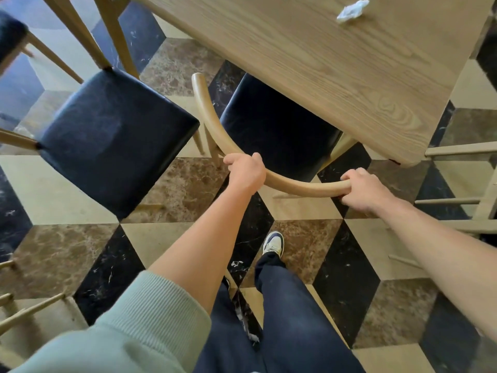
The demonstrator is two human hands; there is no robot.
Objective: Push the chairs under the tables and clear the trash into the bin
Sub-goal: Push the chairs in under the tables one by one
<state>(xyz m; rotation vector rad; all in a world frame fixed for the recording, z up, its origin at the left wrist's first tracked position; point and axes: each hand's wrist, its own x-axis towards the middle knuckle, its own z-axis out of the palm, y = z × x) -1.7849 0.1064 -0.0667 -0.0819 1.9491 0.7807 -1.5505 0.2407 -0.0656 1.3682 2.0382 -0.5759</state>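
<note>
Both hands grip the curved wooden backrest (215, 125) of a chair (277, 125) at the middle of the view. The left hand (246, 172) closes over the rail partway along its curve; the right hand (361, 189) wraps around its end at about 3 o'clock from the left. The chair's dark padded seat sits partly under the wooden table (336, 63), whose top fills the 1 o'clock area. A crumpled white piece of trash (351, 10), probably a paper napkin, lies on the table at 1 o'clock, near the top edge. A second chair (115, 138) with a dark seat stands at 9 o'clock, clear of the table and just beside the held backrest. Below, a shoe (274, 243) rests on the patterned tile floor (67, 254).
</note>
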